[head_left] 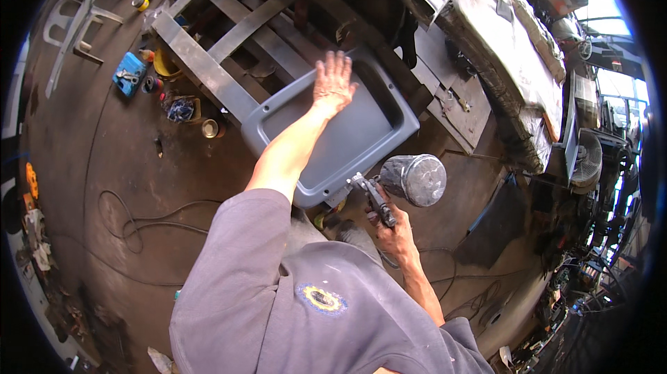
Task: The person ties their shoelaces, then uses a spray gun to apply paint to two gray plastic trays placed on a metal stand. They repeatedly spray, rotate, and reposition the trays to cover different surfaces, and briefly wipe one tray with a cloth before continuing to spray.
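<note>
Left hand [334, 85]: unclenched, palm down, fingers spread, nothing grasped; over far part of panel, contact can't be told.
Right hand [397, 233]: wrapped around grip of spray gun [381, 207], just right of panel's near corner.
Gun cup [425, 181]: round, grey-smeared, attached to gun, sticking out to the right.
Grey panel [340, 134]: shallow, rectangular, raised rim, holes at corners; lying at near end of metal-bar frame [240, 92], in front of person.
Shirt [278, 325]: dark grey, round yellow-and-blue emblem.
Floor, left side [83, 186]: brown; white plastic chair [71, 40] far left, blue box [130, 71] and yellow bucket [165, 64] near frame.
Right side: long silvery wrapped piece [511, 61], round fan [588, 156] beyond it.
</note>
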Available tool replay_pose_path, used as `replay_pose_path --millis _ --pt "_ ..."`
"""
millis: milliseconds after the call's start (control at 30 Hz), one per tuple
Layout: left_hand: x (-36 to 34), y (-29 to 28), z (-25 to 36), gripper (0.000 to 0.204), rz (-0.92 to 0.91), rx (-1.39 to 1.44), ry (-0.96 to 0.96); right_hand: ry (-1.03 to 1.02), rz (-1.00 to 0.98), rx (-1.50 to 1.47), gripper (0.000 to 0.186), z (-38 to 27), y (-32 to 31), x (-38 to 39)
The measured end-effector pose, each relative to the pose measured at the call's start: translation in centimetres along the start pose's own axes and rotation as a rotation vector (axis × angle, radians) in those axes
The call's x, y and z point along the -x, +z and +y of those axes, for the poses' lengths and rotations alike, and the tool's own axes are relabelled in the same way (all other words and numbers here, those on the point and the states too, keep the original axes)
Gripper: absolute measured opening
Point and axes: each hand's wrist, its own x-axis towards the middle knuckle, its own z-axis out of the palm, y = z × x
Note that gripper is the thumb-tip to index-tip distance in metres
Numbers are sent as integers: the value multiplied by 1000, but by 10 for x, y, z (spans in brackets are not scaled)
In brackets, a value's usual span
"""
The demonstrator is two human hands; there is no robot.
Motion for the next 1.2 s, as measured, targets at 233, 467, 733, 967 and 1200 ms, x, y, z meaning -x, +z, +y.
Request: replay_pose_path --millis 233,467,733,967,1200 --pt "71 -10 -23 82 -7 262 -31 55 143 4 65 -7 10 1" --pt "183 6 -158 78 31 203 -374 36 355 89 57 10 2 -20" --pt "287 -15 -176 82 -127 323 -798 -200 777 62 31 -28 -172 -55" --pt "235 -41 -45 82 -123 187 -907 -200 792 -107 22 -33 -302 -100" --pt "-55 -134 118 45 367 833 -4 -2 501 -211 45 68 -253 -116"
